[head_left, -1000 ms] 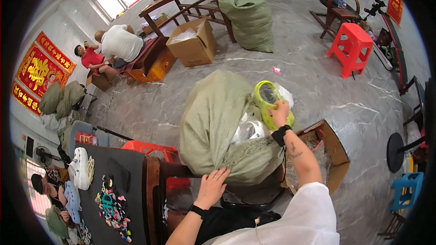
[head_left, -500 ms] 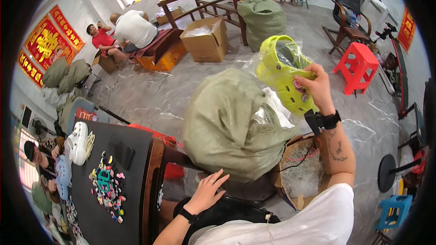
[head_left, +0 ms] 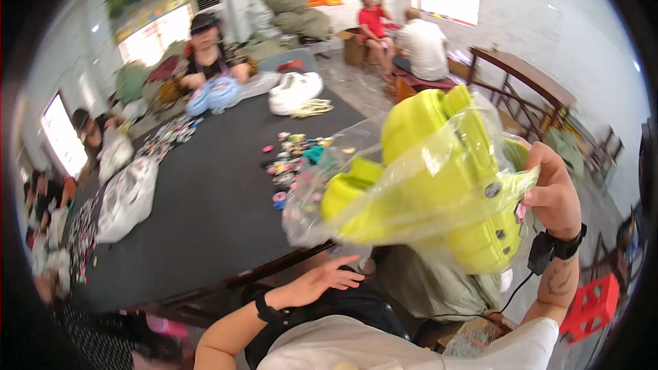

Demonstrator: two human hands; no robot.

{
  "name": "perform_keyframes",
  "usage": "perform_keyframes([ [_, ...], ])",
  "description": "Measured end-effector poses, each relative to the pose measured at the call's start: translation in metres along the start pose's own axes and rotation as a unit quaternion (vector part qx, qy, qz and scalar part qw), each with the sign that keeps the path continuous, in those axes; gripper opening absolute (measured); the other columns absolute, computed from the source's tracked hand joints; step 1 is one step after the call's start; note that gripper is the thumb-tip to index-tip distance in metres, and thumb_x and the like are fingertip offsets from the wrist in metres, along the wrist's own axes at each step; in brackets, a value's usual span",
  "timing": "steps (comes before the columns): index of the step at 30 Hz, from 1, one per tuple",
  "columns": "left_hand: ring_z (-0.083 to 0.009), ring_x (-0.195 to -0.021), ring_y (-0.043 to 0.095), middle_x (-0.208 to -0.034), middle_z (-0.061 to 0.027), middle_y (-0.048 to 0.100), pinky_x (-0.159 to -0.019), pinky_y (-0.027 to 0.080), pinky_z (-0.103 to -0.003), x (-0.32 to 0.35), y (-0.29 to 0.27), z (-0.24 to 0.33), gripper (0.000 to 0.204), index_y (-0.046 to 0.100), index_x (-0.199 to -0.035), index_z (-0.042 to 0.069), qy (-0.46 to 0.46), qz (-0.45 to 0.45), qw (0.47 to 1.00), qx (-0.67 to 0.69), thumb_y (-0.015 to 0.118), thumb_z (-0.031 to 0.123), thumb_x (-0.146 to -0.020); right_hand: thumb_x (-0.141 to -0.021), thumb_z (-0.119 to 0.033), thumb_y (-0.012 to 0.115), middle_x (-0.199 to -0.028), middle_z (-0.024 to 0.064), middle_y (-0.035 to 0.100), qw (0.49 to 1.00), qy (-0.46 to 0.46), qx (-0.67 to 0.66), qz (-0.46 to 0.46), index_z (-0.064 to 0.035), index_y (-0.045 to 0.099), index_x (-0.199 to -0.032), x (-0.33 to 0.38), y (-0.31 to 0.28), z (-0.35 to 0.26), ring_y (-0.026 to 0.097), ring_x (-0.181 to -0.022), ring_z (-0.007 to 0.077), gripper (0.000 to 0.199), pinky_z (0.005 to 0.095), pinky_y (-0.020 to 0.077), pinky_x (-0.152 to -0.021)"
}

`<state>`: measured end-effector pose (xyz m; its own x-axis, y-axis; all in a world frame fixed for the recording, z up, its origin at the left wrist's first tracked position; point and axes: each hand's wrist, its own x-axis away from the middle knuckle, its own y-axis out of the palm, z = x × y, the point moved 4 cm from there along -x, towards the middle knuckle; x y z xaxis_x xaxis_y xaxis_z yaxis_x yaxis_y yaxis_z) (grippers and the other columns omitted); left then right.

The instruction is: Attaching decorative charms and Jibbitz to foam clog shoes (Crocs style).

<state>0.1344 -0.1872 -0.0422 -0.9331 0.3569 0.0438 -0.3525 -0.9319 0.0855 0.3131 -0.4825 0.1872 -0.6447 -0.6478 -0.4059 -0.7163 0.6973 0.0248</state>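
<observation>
My right hand [head_left: 554, 188] is closed on a pair of lime-green clogs [head_left: 445, 164] inside a clear plastic bag [head_left: 305, 212]. The clogs hang tilted in front of me, and the loose end of the bag trails left over the table edge. Small charms show on the clog nearest my fingers. My left hand [head_left: 322, 281] is empty, its fingers stretched apart, low over my lap by the edge of the black table [head_left: 199, 212]. Partly hidden behind the bag lies a pile of small colourful charms [head_left: 291, 161].
White clogs [head_left: 295, 92] with pale cords [head_left: 312, 107] lie at the table's far side. A co-worker [head_left: 209, 62] there handles light-blue clogs [head_left: 216, 94]. More charms [head_left: 171, 136] line the left edge near a white bag [head_left: 128, 199]. A woven sack [head_left: 439, 284] and red stool [head_left: 593, 307] stand right.
My view has swung left toward the table. The right hand has brought the bagged lime-green clogs closer and over toward the table edge. My left hand stays low and empty.
</observation>
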Motion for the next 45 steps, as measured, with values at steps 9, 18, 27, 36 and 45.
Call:
perform_keyframes([
  [9, -0.0477, -0.131, 0.039, -0.150, -0.0292, 0.026, -0.107, 0.037, -0.050, 0.160, -0.034, 0.042, 0.126, 0.009, -0.154, 0.012, 0.209, -0.049, 0.826, 0.522, 0.029, 0.097, -0.063, -0.071, 0.007, 0.078, -0.115, 0.0088, 0.061, 0.891, -0.030, 0.025, -0.452, -0.0038, 0.058, -0.090, -0.154, 0.220, 0.011, 0.061, -0.098, 0.0171, 0.029, 0.0310, 0.0497, -0.088],
  [18, -0.0470, -0.132, 0.038, -0.151, -0.0188, 0.032, -0.103, 0.039, -0.055, 0.228, -0.064, -0.001, 0.088, 0.021, -0.151, 0.014, 0.341, 0.260, 0.782, 0.452, 0.025, 0.076, -0.089, -0.065, -0.005, 0.083, -0.082, 0.0036, 0.057, 0.677, -0.295, 0.237, -0.631, 0.0002, 0.056, -0.079, -0.241, 0.376, 0.063, 0.055, -0.086, 0.0182, 0.031, 0.0326, 0.0418, -0.078],
  [27, -0.0314, -0.117, 0.057, -0.129, -0.0191, 0.057, -0.102, 0.044, -0.041, 0.226, -0.034, -0.038, 0.059, 0.041, -0.137, -0.004, 0.159, 0.436, 0.841, 0.279, 0.032, 0.044, -0.103, -0.072, 0.010, 0.055, -0.128, 0.0195, 0.055, 0.694, -0.301, 0.404, -0.514, -0.0018, 0.064, -0.093, -0.203, 0.363, 0.126, 0.052, -0.118, 0.0362, 0.025, 0.0413, 0.0451, -0.096],
  [36, -0.0256, -0.109, 0.062, -0.124, -0.0144, 0.060, -0.095, 0.048, -0.041, 0.215, -0.036, -0.046, 0.054, 0.043, -0.136, 0.001, 0.191, 0.496, 0.820, 0.211, 0.037, 0.042, -0.102, -0.073, 0.005, 0.061, -0.093, 0.0104, 0.059, 0.860, -0.331, 0.221, -0.320, -0.0057, 0.060, -0.091, -0.029, 0.334, 0.110, 0.061, -0.084, 0.0302, 0.021, 0.0370, 0.0500, -0.072],
  [45, -0.0260, -0.105, 0.063, -0.120, -0.0173, 0.062, -0.094, 0.048, -0.040, 0.207, -0.025, -0.045, 0.053, 0.042, -0.135, -0.001, 0.194, 0.513, 0.800, 0.244, 0.030, 0.040, -0.104, -0.069, -0.003, 0.076, -0.088, 0.0087, 0.055, 0.901, -0.339, 0.236, -0.133, -0.0046, 0.061, -0.097, 0.049, 0.303, 0.209, 0.055, -0.078, 0.0279, 0.032, 0.0357, 0.0463, -0.069],
])
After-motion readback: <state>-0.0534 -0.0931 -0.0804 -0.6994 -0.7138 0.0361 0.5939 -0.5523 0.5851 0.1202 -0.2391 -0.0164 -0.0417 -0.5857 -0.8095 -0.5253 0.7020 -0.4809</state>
